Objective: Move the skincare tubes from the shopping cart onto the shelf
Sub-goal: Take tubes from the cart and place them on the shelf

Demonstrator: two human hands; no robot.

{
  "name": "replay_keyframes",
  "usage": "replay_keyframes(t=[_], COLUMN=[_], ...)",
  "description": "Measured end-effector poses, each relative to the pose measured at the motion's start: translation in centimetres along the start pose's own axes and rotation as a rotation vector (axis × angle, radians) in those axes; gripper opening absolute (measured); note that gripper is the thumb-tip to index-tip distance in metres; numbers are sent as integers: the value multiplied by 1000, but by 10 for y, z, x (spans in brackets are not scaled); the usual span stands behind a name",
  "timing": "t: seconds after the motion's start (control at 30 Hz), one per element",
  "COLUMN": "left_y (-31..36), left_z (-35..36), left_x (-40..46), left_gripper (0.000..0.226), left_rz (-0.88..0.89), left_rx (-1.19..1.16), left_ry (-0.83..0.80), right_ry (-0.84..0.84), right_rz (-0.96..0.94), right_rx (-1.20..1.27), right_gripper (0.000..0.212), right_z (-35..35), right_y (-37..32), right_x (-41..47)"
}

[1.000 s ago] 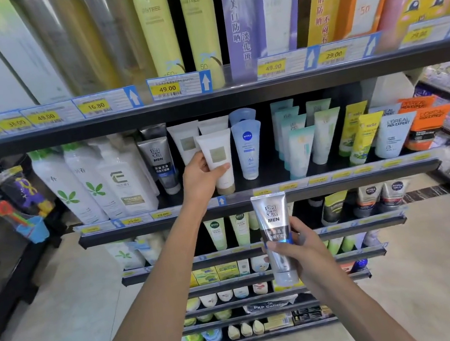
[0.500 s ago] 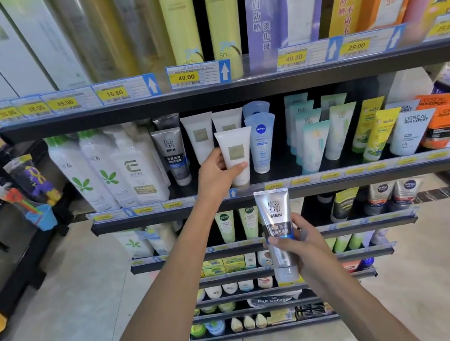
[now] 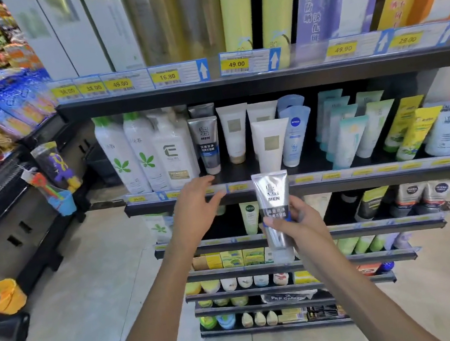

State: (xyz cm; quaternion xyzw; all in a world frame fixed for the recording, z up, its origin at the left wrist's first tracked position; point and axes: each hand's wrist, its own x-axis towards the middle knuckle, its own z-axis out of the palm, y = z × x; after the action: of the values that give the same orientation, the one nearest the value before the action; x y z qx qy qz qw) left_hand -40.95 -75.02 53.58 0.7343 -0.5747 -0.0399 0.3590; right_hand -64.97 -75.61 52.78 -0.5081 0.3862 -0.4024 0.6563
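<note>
now r hand (image 3: 292, 223) grips silver men tube (image 3: 273, 201); l hand (image 3: 194, 208) loose, empty, near shelf (image 3: 367, 176).

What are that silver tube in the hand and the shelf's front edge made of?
Silver tube: looks like soft plastic or laminate with a metallic finish; it shows bright reflective streaks and a flat crimped top end. The right hand grips it. Shelf edge: probably dark painted metal with a dull sheen, topped by a clear plastic strip holding yellow price tags.

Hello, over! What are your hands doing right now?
Left hand open, empty, by shelf edge. Right hand grips silver MEN tube, not shelved. Nothing blocking.
</note>
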Motion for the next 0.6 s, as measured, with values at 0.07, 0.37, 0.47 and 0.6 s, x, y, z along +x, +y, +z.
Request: replay_keyframes(t=[0.07,0.37,0.47,0.6], left_y=[-21,-66,-69,-73], left_z=[-12,-28,-27,-27], left_x=[-3,4,4,5], left_gripper=[46,47,49,48], left_rz=[11,80,99,101], left_rx=[78,364,409,416], left_ry=[18,9,17,22], right_ry=[-6,10,40,101], right_rz=[-26,-163,-209,-287], right_rx=[-28,-123,-152,-209], right_gripper=[49,48,48,38], right_z=[17,83,96,107], right_y=[-7,-48,-60,-68], right_x=[9,63,83,108])
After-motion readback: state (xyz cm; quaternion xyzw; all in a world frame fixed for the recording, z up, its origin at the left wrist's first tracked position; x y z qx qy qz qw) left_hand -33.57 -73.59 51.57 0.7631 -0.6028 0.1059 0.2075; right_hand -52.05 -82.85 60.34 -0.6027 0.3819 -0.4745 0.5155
